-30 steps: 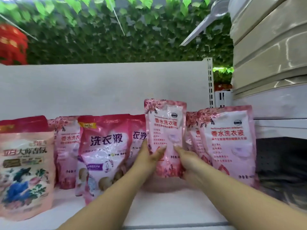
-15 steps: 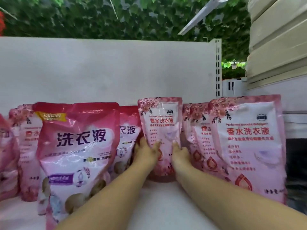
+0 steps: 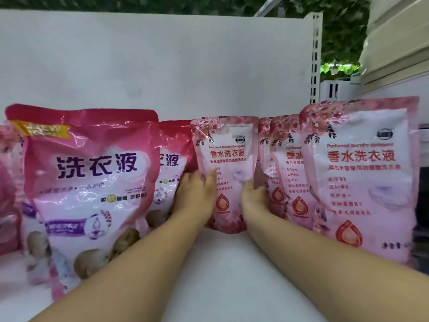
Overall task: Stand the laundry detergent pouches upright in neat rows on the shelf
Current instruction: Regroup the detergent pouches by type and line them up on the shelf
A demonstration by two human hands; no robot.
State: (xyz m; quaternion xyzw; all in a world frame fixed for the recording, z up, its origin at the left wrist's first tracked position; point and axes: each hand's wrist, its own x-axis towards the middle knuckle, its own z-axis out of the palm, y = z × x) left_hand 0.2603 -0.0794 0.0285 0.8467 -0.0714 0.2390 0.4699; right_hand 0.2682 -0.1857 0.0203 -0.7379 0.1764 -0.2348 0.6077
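While both hands clamp the middle pouch, the job looks well under way but not closed out. Left hand grips its left edge, thumb across the front; right hand grips its right edge, fingers tucked behind. The hands sit apart, one on each side. Pouch is upright, base on or just off the shelf; contact hidden, cannot tell which. It stands deep, near the back panel.

Done, as far as seen: every pouch in sight is upright, faces forward.

Left to do, my judgement: settle and release the middle pouch, then square the rows. The front gap before it looks unfilled.

Count, placed from the middle pouch:
- Pale pink floral type: the middle pouch itself, one.
- Just right of it, two more overlapping, same depth or so.
- Further right and nearer me, one big-looking front pouch. Four of this type.
- Just left of it, one magenta pouch, mostly hidden.
- Further left and nearer, one magenta front pouch, leaning slightly. Two magenta.
- Far left, pink edges of at least one more; cut off, type unclear.

Six sure, perhaps seven or more.
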